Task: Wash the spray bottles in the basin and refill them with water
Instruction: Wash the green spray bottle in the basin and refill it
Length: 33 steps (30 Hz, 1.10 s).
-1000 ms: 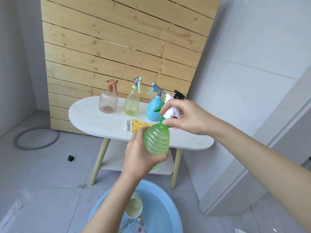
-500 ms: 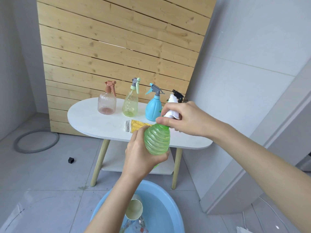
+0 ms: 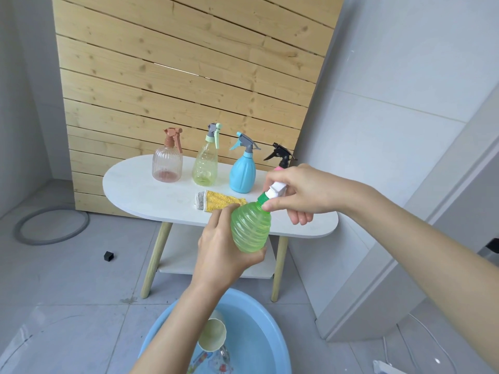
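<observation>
Above basin (image 3: 259, 327), left hand (image 3: 218, 255) holds seemingly empty green bottle (image 3: 249, 228), right hand (image 3: 302, 195) its sprayer (image 3: 276, 190).

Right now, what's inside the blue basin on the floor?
A pale cup lies in the blue basin, beside a clear item with coloured print. The left forearm hides the basin's left part.
</observation>
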Each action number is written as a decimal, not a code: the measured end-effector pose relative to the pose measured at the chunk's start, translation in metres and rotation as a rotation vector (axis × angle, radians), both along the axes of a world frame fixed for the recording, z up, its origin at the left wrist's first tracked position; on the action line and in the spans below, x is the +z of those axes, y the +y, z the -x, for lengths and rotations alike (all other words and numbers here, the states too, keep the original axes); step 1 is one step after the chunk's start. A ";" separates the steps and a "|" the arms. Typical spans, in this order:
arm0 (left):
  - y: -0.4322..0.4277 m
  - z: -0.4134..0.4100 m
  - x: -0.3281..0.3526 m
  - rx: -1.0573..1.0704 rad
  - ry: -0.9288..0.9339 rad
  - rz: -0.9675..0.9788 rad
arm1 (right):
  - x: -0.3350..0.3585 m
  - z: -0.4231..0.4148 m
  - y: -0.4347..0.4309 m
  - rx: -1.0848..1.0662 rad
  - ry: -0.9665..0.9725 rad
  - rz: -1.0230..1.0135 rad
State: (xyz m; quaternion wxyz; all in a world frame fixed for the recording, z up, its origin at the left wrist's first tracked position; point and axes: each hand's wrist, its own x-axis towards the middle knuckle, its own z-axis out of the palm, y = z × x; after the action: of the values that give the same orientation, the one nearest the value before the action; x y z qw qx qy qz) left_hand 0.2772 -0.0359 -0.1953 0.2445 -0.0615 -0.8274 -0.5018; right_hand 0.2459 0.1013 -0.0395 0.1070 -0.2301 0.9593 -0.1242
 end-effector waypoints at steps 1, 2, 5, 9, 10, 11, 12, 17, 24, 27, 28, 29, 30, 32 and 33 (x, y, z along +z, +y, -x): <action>0.000 0.000 0.000 0.004 0.002 0.009 | 0.001 -0.001 0.000 -0.007 0.003 -0.030; 0.000 0.000 0.000 0.007 0.004 0.015 | 0.002 -0.002 -0.001 -0.013 0.010 -0.053; 0.002 0.001 0.001 0.003 -0.002 0.011 | 0.005 -0.007 -0.004 -0.032 0.055 -0.120; 0.007 0.001 0.005 -0.045 -0.020 -0.039 | 0.008 -0.015 -0.015 0.009 0.303 -0.333; 0.008 0.002 0.004 -0.053 -0.029 -0.056 | 0.007 -0.016 -0.017 0.043 0.389 -0.343; 0.008 0.003 0.004 -0.057 -0.033 -0.072 | 0.007 -0.017 -0.018 0.071 0.457 -0.319; 0.008 0.003 0.004 -0.058 -0.032 -0.085 | 0.006 -0.018 -0.017 0.090 0.505 -0.286; 0.003 0.004 0.005 -0.065 -0.023 -0.133 | -0.001 -0.019 -0.001 0.118 0.709 -0.028; -0.004 0.003 0.007 -0.088 -0.054 -0.221 | -0.024 -0.010 0.018 -0.443 0.438 0.535; -0.003 0.004 0.007 -0.086 -0.053 -0.229 | -0.035 -0.013 0.008 -0.449 0.155 0.618; -0.003 0.004 0.007 -0.084 -0.053 -0.229 | -0.036 -0.013 0.005 -0.472 0.196 0.610; -0.004 0.004 0.007 -0.085 -0.054 -0.228 | -0.037 -0.013 0.002 -0.510 0.281 0.581; -0.003 0.004 0.007 -0.088 -0.056 -0.231 | -0.038 -0.011 0.000 -0.548 0.369 0.549; -0.004 0.004 0.007 -0.089 -0.057 -0.228 | -0.037 -0.006 -0.003 -0.543 0.378 0.645; -0.004 0.004 0.006 -0.090 -0.059 -0.226 | -0.036 -0.003 -0.004 -0.507 0.280 0.751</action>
State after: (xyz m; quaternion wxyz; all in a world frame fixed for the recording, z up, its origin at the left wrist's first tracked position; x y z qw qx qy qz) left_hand 0.2733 -0.0400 -0.1889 0.2025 -0.0557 -0.7690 -0.6038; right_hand 0.2488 0.0972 -0.0753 -0.1477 -0.0259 0.8792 -0.4523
